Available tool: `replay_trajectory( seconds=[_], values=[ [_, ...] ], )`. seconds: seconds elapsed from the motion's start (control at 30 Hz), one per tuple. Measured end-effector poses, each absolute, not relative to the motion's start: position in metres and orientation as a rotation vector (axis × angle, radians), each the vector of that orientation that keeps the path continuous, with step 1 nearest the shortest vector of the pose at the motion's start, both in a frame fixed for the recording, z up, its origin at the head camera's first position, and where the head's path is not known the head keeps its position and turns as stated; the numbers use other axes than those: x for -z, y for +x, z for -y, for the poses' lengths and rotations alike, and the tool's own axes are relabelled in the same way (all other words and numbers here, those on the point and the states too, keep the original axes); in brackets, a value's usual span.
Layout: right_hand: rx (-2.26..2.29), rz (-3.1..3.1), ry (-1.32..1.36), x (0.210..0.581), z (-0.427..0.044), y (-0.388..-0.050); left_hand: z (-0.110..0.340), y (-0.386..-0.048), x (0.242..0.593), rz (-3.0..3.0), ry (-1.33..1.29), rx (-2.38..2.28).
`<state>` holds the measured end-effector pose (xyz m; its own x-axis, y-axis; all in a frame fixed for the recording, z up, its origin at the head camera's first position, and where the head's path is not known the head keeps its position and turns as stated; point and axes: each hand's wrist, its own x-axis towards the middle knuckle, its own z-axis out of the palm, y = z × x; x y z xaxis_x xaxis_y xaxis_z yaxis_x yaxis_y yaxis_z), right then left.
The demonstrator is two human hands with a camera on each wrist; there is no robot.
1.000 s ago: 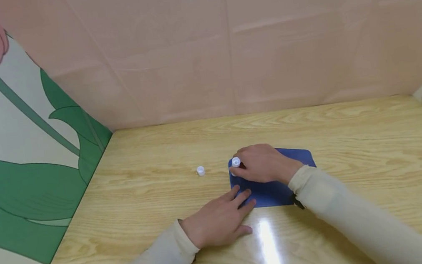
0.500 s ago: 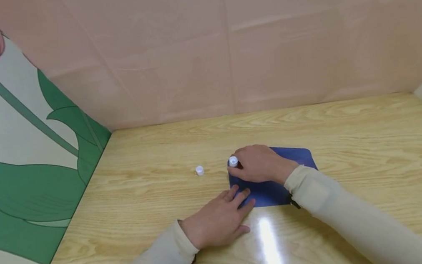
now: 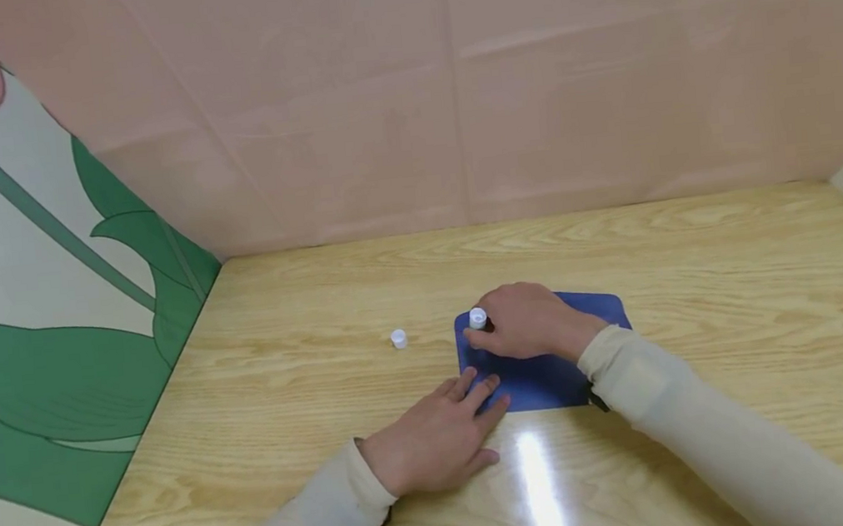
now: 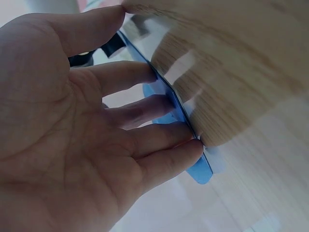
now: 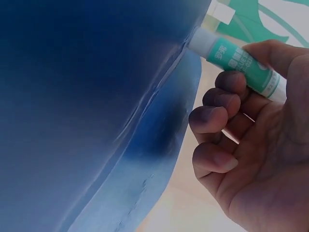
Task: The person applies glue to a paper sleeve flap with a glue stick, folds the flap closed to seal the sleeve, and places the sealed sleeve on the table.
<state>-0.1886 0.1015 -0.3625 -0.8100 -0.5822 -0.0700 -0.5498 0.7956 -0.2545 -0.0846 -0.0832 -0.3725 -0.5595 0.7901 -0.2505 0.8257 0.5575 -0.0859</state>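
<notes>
A small white cap (image 3: pixel 398 338) lies on the table (image 3: pixel 288 375) just past the left hand, out of the way, which is a good spot for it. The left hand (image 3: pixel 433 441) has its fingers spread, with some fingertips on the near left corner of the blue sheet (image 3: pixel 533 383). It should press there gently, so the sheet does not slip. The sheet reaches from those fingertips to under the right hand. In front of the left fingers, the glue stick (image 5: pixel 239 64) leans down, and its tip seems to touch the sheet by a fold line. It looks best to rub softly and slowly along the edge; a hard push could wrinkle the sheet. The right hand (image 3: pixel 528 320) pinches the stick with thumb and fingers. I can't tell how much glue is on.
</notes>
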Motion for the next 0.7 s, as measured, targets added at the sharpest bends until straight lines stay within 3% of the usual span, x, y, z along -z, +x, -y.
replay_trajectory(
  seconds=[0.7],
  values=[
    [0.33,-2.892,-0.857,0.36,-0.157,-0.18,0.083,-0.083,0.369,-2.588,1.327,0.226]
  ],
)
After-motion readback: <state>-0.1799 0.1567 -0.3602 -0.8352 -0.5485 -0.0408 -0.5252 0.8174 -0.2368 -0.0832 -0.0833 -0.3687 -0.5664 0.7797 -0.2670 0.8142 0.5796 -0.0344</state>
